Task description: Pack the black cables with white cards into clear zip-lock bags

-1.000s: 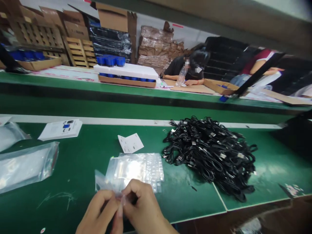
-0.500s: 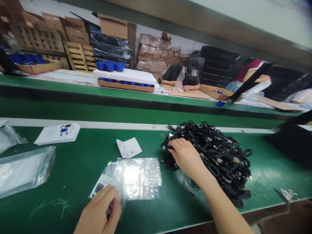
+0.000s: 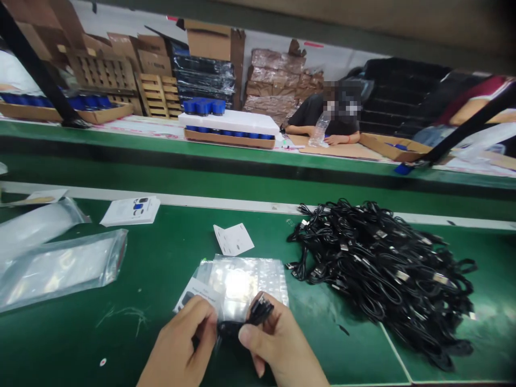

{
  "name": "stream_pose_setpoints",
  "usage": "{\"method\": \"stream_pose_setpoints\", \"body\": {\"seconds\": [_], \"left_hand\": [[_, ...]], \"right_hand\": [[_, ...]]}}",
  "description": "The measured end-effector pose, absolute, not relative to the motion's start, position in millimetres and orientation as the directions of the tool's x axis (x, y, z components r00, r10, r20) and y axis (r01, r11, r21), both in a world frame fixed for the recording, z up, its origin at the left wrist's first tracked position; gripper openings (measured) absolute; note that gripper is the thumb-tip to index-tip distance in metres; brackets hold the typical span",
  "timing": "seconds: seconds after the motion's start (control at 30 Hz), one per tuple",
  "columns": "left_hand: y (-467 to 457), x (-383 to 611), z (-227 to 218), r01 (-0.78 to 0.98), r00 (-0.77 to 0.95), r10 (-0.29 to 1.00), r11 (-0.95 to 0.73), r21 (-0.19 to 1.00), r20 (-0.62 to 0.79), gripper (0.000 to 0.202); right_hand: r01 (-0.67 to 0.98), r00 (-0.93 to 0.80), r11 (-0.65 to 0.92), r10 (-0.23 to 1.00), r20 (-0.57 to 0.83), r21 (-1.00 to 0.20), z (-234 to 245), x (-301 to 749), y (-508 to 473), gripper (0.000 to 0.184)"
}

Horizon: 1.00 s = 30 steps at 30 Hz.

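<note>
My left hand (image 3: 179, 344) pinches a clear plastic bag with a printed leaflet (image 3: 201, 291) in it, near the front edge of the green bench. My right hand (image 3: 284, 346) grips a bundled black USB cable (image 3: 260, 312), its metal plugs pointing up. One end of the bundle reaches the bag's mouth by my left fingers; whether it lies inside I cannot tell. Just beyond both hands lies a stack of clear zip bags (image 3: 264, 274). A large heap of black cables (image 3: 379, 269) spreads to the right.
A folded leaflet (image 3: 236, 239) stands behind the zip bags. Left of it are a pile of leaflets (image 3: 131, 211) and a large plastic pack (image 3: 68, 266). Across the raised green ledge (image 3: 226, 183), a co-worker (image 3: 322, 121) sits near a carton with blue items (image 3: 231, 138).
My right hand has come away from the cable heap with a cable and moved left to the bag. My left hand still holds the bag. The view has shifted left.
</note>
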<state>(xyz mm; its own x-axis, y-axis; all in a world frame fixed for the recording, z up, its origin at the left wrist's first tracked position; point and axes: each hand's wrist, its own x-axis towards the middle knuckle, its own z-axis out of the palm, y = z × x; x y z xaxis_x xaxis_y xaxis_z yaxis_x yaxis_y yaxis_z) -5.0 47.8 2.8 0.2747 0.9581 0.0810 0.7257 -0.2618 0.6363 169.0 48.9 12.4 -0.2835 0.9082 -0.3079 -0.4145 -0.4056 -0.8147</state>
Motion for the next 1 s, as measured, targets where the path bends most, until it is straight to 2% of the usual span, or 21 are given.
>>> {"method": "stream_pose_setpoints", "body": {"seconds": [0.13, 0.23, 0.3, 0.37, 0.43, 0.57, 0.67, 0.73, 0.83, 0.9, 0.93, 1.0], "left_hand": [[48, -7, 7, 0.691, 0.265, 0.964, -0.209, 0.692, 0.026, 0.029], [48, -7, 7, 0.664, 0.262, 0.964, -0.210, 0.717, 0.040, 0.029], [47, -7, 6, 0.669, 0.244, 0.964, -0.249, 0.700, 0.109, 0.024], [44, -8, 4, 0.690, 0.220, 0.951, -0.309, 0.654, 0.217, 0.019], [41, -9, 2, 0.717, 0.204, 0.924, -0.365, 0.594, 0.322, 0.015], [34, -8, 0, 0.744, 0.247, 0.856, -0.468, 0.477, 0.454, 0.011], [31, -4, -3, 0.751, 0.264, 0.832, -0.495, 0.438, 0.488, 0.009], [30, -1, -5, 0.757, 0.228, 0.848, -0.463, 0.461, 0.478, 0.011], [30, 0, -7, 0.758, 0.197, 0.873, -0.424, 0.496, 0.445, 0.015], [31, -1, -7, 0.756, 0.245, 0.864, -0.454, 0.471, 0.440, 0.013], [31, -2, -6, 0.758, 0.269, 0.857, -0.469, 0.452, 0.439, 0.012], [31, -4, -5, 0.765, 0.288, 0.849, -0.482, 0.427, 0.443, 0.012]], "right_hand": [[-0.356, -0.349, -0.562, 0.821, -0.451, -0.747, 7, 164, 45, 0.047], [-0.254, -0.229, -0.535, 0.842, -0.488, -0.806, 3, 163, 43, 0.048], [-0.120, -0.088, -0.437, 0.899, -0.429, -0.892, -2, 161, 41, 0.043], [0.030, 0.018, -0.313, 0.950, -0.312, -0.949, -5, 159, 39, 0.038], [0.074, 0.050, -0.271, 0.962, -0.268, -0.960, -8, 155, 38, 0.037], [-0.082, -0.011, -0.337, 0.941, -0.338, -0.938, -12, 144, 40, 0.043], [-0.119, 0.039, -0.245, 0.967, -0.251, -0.962, -19, 138, 40, 0.046], [-0.124, 0.010, -0.186, 0.982, -0.189, -0.975, -23, 140, 36, 0.047], [-0.032, -0.027, -0.104, 0.994, -0.103, -0.994, -20, 151, 24, 0.048], [0.078, -0.035, -0.062, 0.997, -0.064, -0.995, -10, 161, 18, 0.039], [0.110, -0.082, -0.050, 0.995, -0.059, -0.993, -5, 166, 17, 0.035], [0.094, -0.284, -0.045, 0.956, -0.070, -0.995, 6, 173, 21, 0.035]]}}
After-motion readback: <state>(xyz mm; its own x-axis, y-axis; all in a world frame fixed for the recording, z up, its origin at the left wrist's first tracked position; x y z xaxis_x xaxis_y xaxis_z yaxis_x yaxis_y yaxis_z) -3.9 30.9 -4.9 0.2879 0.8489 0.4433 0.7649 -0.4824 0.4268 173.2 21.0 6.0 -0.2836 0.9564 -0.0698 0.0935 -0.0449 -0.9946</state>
